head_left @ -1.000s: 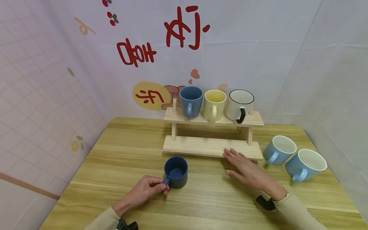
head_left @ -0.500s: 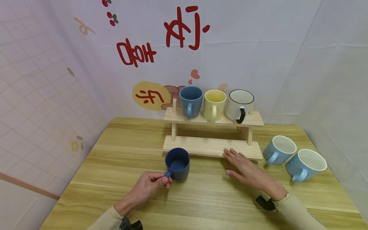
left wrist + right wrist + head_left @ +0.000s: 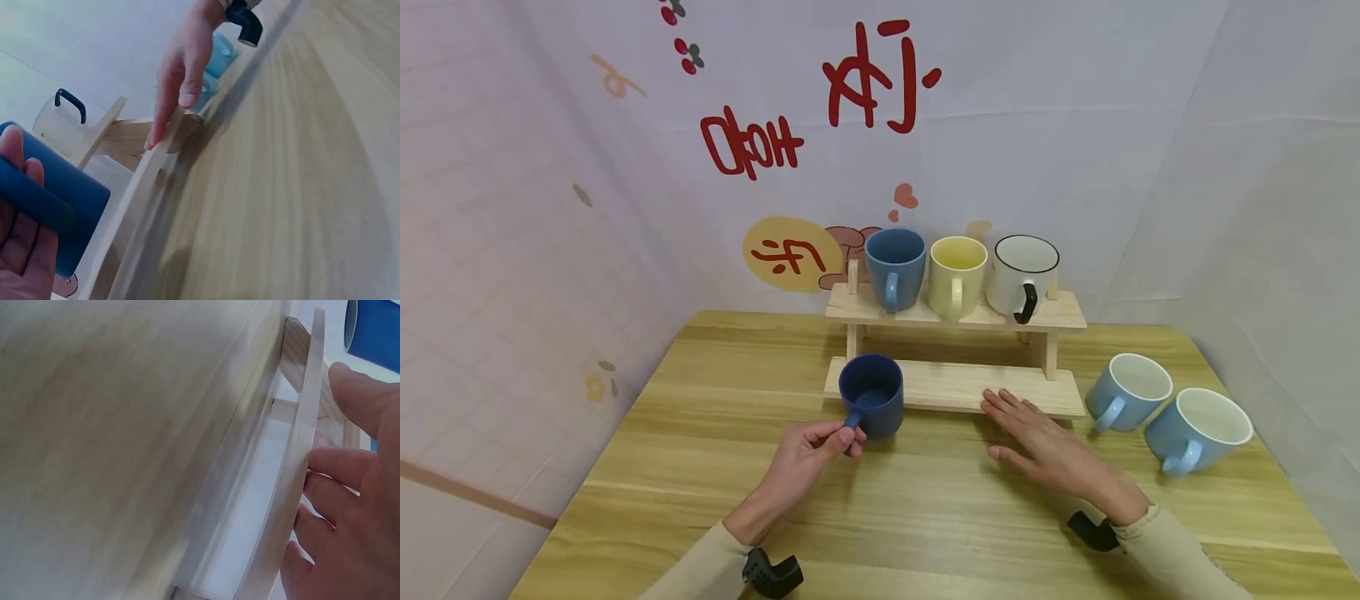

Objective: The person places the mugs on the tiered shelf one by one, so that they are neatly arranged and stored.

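Note:
A dark blue mug [image 3: 880, 404] is held by its handle in my left hand [image 3: 808, 458], pinched between thumb and fingers. In the head view it overlaps the left front of the lower shelf of a two-tier wooden stand [image 3: 955, 385]. The left wrist view shows the mug's side [image 3: 75, 187] raised off the table. My right hand [image 3: 1045, 442] rests its outstretched fingertips on the front edge of that lower shelf, right of the middle; the right wrist view shows the fingers [image 3: 331, 497] along the board.
On the upper shelf stand a blue mug [image 3: 895, 271], a yellow mug [image 3: 957, 279] and a white mug [image 3: 1022, 279] with black rim and handle. Two light blue mugs [image 3: 1129, 393] sit on the wooden table [image 3: 715, 392] right of the stand. A white printed cloth [image 3: 1037, 125] hangs behind.
My left hand has lifted the dark blue mug and carried it forward and slightly right, to the stand's lower shelf. The right hand stays in place. The head view has shifted slightly.

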Demonstrator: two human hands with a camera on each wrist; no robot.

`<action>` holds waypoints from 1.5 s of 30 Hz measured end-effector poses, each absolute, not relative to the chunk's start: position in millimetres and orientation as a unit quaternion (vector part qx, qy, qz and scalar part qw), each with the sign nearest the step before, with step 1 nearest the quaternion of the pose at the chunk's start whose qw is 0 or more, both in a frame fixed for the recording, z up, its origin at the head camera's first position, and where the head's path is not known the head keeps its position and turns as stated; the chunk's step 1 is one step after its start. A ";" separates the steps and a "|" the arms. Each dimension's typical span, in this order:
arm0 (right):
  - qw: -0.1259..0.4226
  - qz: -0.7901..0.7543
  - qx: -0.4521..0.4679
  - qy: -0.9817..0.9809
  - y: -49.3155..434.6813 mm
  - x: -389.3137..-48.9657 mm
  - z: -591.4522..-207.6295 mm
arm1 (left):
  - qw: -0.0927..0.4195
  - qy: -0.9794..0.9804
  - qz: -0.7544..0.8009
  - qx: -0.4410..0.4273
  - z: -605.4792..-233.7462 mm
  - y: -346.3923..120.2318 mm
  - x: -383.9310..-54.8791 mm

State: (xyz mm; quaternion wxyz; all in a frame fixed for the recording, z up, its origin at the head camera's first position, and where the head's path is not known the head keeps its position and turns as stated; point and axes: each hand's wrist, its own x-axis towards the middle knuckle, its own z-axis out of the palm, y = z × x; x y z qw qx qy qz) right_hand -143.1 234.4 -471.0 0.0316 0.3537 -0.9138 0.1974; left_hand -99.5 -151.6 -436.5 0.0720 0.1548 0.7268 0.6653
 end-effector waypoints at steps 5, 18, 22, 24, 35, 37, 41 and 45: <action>0.031 0.196 0.355 -0.914 234.3 -143.4 -470.8 | 0.061 0.724 0.676 0.124 -433.3 -143.7 -107.6; 0.032 0.200 0.353 -0.914 234.6 -143.6 -471.7 | 0.026 0.734 0.668 0.118 -437.2 -131.3 -130.2; 0.029 0.202 0.352 -0.913 234.5 -144.0 -472.5 | 0.017 0.735 0.668 0.115 -438.5 -126.8 -134.8; 0.027 0.204 0.351 -0.914 234.5 -144.0 -472.6 | 0.013 0.733 0.670 0.114 -438.9 -124.6 -136.5; 0.030 0.203 0.350 -0.914 234.1 -144.0 -471.7 | 0.015 0.720 0.687 0.099 -443.5 -118.7 -145.3; 0.031 0.201 0.351 -0.914 234.1 -144.0 -471.5 | 0.017 0.717 0.690 0.098 -444.1 -118.2 -146.4; 0.031 0.200 0.350 -0.915 233.8 -143.9 -471.5 | 0.022 0.716 0.691 0.097 -445.3 -117.1 -147.7; 0.028 0.203 0.349 -0.915 233.9 -143.8 -471.9 | 0.024 0.714 0.693 0.093 -447.1 -116.1 -149.2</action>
